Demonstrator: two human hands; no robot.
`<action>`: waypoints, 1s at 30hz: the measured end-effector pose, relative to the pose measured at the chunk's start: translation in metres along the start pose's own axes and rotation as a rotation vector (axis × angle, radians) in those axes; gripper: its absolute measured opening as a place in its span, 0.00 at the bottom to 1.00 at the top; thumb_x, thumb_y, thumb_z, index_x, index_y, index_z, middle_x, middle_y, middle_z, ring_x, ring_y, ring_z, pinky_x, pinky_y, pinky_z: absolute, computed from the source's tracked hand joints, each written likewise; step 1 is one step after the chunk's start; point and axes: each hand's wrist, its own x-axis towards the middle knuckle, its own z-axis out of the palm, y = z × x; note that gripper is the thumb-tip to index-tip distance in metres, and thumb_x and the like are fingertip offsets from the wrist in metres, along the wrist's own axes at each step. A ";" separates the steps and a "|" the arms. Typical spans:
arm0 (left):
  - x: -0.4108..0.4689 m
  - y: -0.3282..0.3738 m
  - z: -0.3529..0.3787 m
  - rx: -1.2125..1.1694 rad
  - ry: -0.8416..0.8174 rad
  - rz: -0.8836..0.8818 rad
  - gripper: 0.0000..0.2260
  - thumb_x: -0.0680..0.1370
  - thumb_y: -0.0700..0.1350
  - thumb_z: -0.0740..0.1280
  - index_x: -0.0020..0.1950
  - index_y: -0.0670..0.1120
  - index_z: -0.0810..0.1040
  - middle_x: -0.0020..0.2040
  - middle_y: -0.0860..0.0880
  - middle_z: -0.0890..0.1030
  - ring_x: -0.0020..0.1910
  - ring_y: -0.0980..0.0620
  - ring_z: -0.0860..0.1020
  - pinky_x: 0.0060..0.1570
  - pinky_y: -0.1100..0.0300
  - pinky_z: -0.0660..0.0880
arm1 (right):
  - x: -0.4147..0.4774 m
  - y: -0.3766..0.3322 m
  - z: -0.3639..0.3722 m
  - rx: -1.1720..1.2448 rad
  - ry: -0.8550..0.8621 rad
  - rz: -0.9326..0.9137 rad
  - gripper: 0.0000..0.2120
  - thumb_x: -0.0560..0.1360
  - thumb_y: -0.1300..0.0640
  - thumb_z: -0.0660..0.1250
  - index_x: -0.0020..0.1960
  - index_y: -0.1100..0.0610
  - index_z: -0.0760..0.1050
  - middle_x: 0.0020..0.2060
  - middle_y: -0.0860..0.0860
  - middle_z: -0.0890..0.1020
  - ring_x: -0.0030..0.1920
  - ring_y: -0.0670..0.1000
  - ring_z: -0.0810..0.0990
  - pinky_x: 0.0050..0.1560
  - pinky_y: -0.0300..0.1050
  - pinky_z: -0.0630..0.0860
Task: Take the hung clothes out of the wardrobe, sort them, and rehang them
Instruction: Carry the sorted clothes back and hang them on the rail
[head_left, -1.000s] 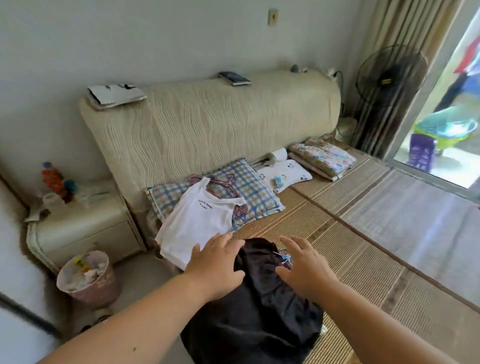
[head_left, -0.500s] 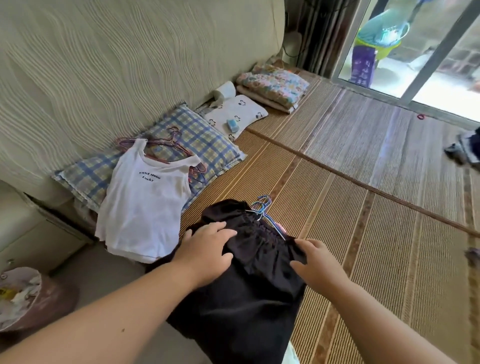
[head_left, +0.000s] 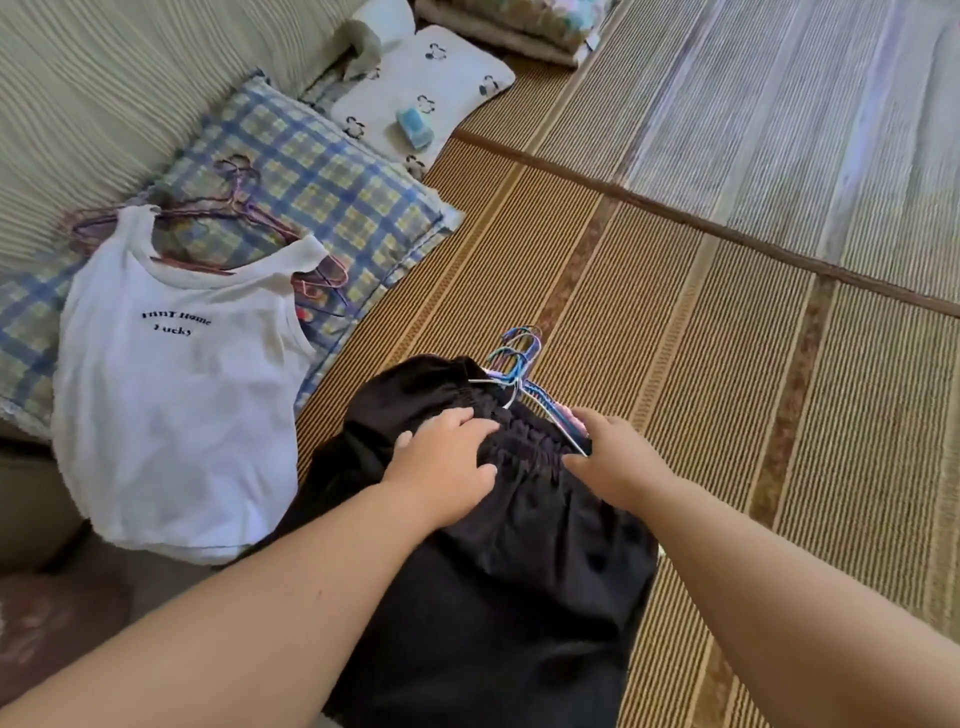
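L hand (head_left: 441, 462) is lying flat, loose, on black garment (head_left: 493, 571) on woven mat (head_left: 675, 338); R hand (head_left: 613, 462) is pinching its waistband edge by blue hangers (head_left: 519, 358). Beyond, white top (head_left: 176, 389) w/ pink hangers (head_left: 234, 208) is lying on plaid pillow (head_left: 337, 197).

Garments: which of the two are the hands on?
The black garment, on the mat with blue hangers at its waistband; the left hand and right hand both touch it. The white top lies untouched, partly on the checked pillow.
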 end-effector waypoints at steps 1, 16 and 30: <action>0.008 -0.004 0.008 0.007 -0.023 -0.023 0.24 0.76 0.54 0.62 0.73 0.58 0.64 0.76 0.53 0.60 0.74 0.50 0.59 0.71 0.43 0.58 | 0.012 0.004 0.004 0.000 -0.023 0.012 0.32 0.74 0.47 0.65 0.75 0.44 0.56 0.66 0.53 0.70 0.62 0.56 0.73 0.61 0.50 0.71; 0.089 -0.015 0.064 0.098 -0.144 -0.074 0.28 0.75 0.56 0.63 0.74 0.59 0.60 0.77 0.51 0.56 0.75 0.48 0.56 0.69 0.44 0.59 | 0.134 0.028 0.045 0.078 -0.191 0.191 0.28 0.73 0.41 0.66 0.65 0.57 0.66 0.56 0.55 0.74 0.53 0.56 0.74 0.53 0.47 0.73; 0.078 -0.011 0.046 -0.197 0.046 -0.062 0.30 0.75 0.53 0.65 0.74 0.55 0.59 0.69 0.49 0.69 0.67 0.49 0.69 0.66 0.53 0.67 | 0.095 0.022 0.023 0.562 -0.348 -0.001 0.07 0.70 0.55 0.70 0.47 0.54 0.76 0.47 0.54 0.81 0.48 0.53 0.80 0.55 0.52 0.76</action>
